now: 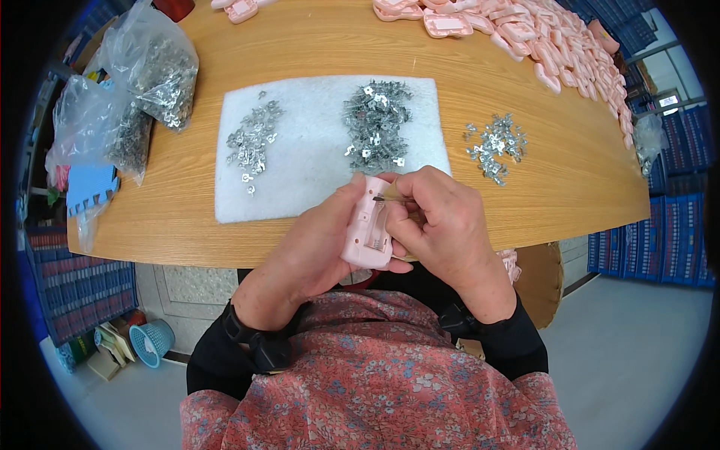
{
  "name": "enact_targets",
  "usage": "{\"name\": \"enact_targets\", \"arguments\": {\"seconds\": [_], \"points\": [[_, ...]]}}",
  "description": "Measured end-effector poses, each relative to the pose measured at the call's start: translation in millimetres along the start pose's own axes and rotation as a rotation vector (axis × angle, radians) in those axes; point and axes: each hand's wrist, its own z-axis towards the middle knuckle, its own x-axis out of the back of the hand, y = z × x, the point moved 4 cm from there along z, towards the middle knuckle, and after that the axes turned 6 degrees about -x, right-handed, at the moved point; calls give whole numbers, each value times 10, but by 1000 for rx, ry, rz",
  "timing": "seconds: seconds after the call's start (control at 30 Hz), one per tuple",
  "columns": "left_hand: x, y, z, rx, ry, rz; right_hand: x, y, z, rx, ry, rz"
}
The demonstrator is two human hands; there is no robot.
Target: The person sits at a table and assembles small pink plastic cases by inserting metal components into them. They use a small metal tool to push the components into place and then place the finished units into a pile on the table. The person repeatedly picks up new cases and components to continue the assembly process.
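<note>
My left hand (pixel 319 232) is closed around a pale pink plastic shell (pixel 361 238) with an oblong compartment, which looks like a battery case, and small round holes. It is held tilted above the table's near edge. My right hand (pixel 446 217) pinches a slim tool (pixel 391 195) with a dark tip, possibly tweezers; its tip is at the upper end of the compartment. Whether the tip grips a small part cannot be made out. Just beyond my hands, a white foam sheet (pixel 307 161) carries a dense heap of small metal contact pieces (pixel 375 124) and a looser heap (pixel 255 139) farther left.
More metal pieces (pixel 497 146) lie on the wooden table (pixel 555 187) right of the foam. A large pile of pink shells (pixel 555 45) covers the far right. Clear bags of metal parts (pixel 161 75) and blue foam (pixel 91 187) sit at left. A blue basket (pixel 152 341) stands on the floor.
</note>
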Motion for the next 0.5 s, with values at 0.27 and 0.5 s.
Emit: {"name": "enact_targets", "arguments": {"seconds": [0.27,0.5], "points": [[35,-15,15,15,-8,-65,50,118,-28,-196,-56,215],[-9,-45,23,-6,-48,110,-18,195,-76,-496,-286,501]]}}
